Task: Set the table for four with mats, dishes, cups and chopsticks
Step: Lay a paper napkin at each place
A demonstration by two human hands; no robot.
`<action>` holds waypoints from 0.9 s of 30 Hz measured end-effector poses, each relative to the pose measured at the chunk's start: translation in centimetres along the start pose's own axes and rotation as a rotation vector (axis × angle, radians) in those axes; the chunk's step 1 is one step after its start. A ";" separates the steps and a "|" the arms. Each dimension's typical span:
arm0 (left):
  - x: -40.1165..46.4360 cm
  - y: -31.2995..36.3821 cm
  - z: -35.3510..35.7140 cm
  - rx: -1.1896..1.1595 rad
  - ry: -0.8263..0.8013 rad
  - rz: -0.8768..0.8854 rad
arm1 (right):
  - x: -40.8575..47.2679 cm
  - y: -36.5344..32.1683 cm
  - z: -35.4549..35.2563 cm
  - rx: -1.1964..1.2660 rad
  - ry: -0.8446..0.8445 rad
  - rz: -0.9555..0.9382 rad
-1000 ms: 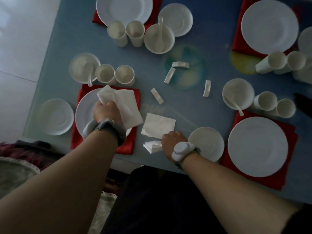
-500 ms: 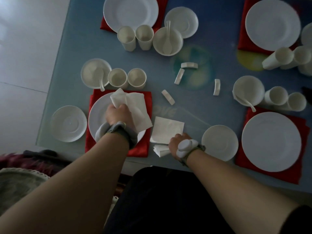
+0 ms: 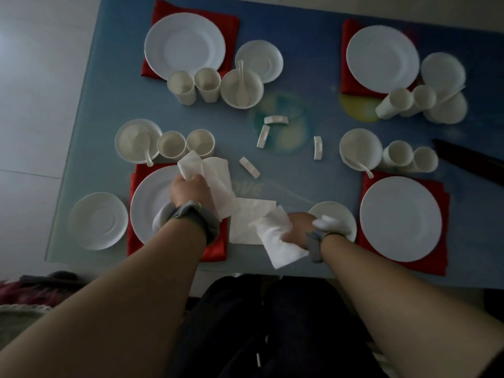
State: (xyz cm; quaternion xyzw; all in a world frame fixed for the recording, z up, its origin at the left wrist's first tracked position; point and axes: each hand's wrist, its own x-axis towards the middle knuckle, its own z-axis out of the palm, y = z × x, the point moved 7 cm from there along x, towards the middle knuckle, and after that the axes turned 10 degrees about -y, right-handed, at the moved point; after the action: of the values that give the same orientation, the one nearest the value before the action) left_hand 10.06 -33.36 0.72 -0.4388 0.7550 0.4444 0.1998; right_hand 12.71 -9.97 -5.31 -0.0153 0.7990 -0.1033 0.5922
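My left hand (image 3: 191, 190) is closed on a white napkin (image 3: 212, 175) held over the near-left plate (image 3: 150, 203), which sits on a red mat (image 3: 139, 173). My right hand (image 3: 298, 227) grips a second white napkin (image 3: 278, 241) lifted off the near table edge. A third napkin (image 3: 245, 222) lies flat between the hands. Three more red mats with plates (image 3: 399, 218) (image 3: 185, 46) (image 3: 381, 58) stand around the blue table (image 3: 109, 105). Each place has a bowl with a spoon (image 3: 137, 140) and two cups (image 3: 171, 145). Several white chopstick rests (image 3: 263, 136) lie in the middle.
Small saucers sit at the near left (image 3: 98, 221), beside my right wrist (image 3: 335, 214) and at the far places (image 3: 259, 61). A dark object (image 3: 469, 159) lies at the right edge. My dark-clothed lap is under the near table edge.
My right hand has picked a napkin up from the near edge and lifted it, moving slightly right. My left hand still holds its napkin over the plate. The camera moved closer to the table.
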 end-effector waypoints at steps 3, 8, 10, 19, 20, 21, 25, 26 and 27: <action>-1.6 1.4 1.3 0.031 -0.037 0.030 | -1.8 2.7 -1.8 0.253 0.127 -0.065; -4.4 3.6 4.5 0.029 -0.120 0.086 | -3.2 8.2 -2.7 0.464 0.306 -0.007; -5.6 4.5 6.3 0.059 -0.144 0.103 | -4.0 10.7 -3.0 0.564 0.370 -0.003; -12.0 7.9 17.3 0.106 -0.135 0.123 | -6.8 28.4 -3.4 1.033 0.625 0.075; -13.1 8.4 19.3 0.110 -0.140 0.118 | -7.3 31.1 -3.6 1.057 0.633 0.103; -14.4 8.9 21.4 0.113 -0.150 0.108 | -7.7 33.9 -3.7 1.079 0.641 0.127; -18.2 11.2 28.9 0.110 -0.201 0.102 | -8.7 43.5 -3.9 1.122 0.642 0.240; -18.9 11.4 30.7 0.083 -0.224 0.088 | -8.7 45.6 -3.7 1.117 0.619 0.267; -19.3 12.0 31.1 0.069 -0.245 0.096 | -8.2 46.5 -3.5 1.114 0.606 0.290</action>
State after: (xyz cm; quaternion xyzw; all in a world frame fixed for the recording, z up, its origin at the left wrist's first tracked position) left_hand 7.54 4.94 3.65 -0.3375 0.7601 0.4773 0.2840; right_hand 16.39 37.25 -5.10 0.4320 0.7514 -0.4208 0.2677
